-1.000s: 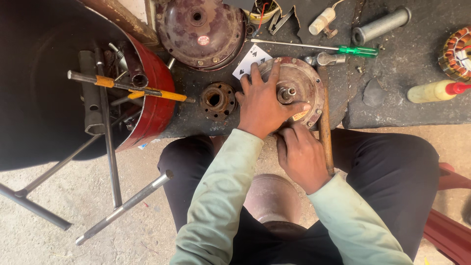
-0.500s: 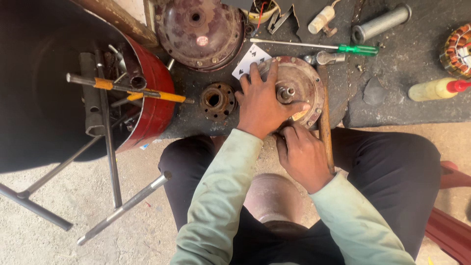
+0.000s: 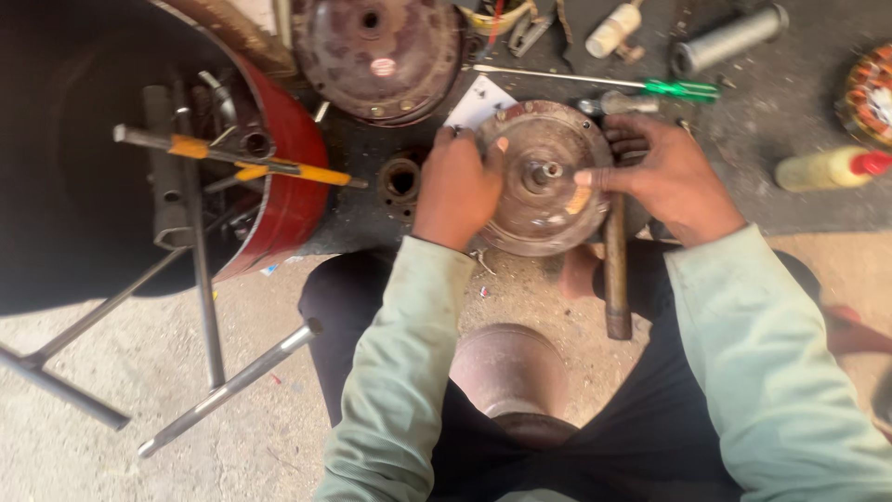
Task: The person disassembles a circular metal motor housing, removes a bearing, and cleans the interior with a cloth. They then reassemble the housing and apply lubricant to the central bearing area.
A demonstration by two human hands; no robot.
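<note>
Two hands are working on one round, rusty grey metal motor cover (image 3: pixel 542 177) that is lying flat on the dark, grimy work mat (image 3: pixel 799 121), with a short steel shaft standing up at its centre. The left hand (image 3: pixel 457 186) is clamping the cover's left rim, fingers curled over the edge and thumb lying on top. The right hand (image 3: pixel 671 177) is gripping the right rim, thumb pressing on the face near the shaft, and the fingers are hiding that side of the disc. How the right fingertips are sitting under the rim cannot be made out.

A brown wooden hammer handle (image 3: pixel 616 270) is poking out from beneath the cover toward the person's lap; its head is hidden under the disc and the hand. A white card (image 3: pixel 478 100) is peeking out behind the cover's upper left edge, mostly covered.

Just beside the left hand a small dark round bearing housing (image 3: pixel 401 178) is sitting, and farther back a bigger rusty dome-shaped casing (image 3: pixel 376 56) is being cut off by the top edge. A green-handled screwdriver (image 3: pixel 604 84) is lying just behind the cover. Off right, a yellow squeeze bottle with a red cap (image 3: pixel 825 167) is lying well apart, and a copper-wound stator (image 3: pixel 872 93) is being cropped by the frame. On the left, a red-rimmed drum (image 3: pixel 288 177) is crowding in, full of tools lost in shadow.
</note>
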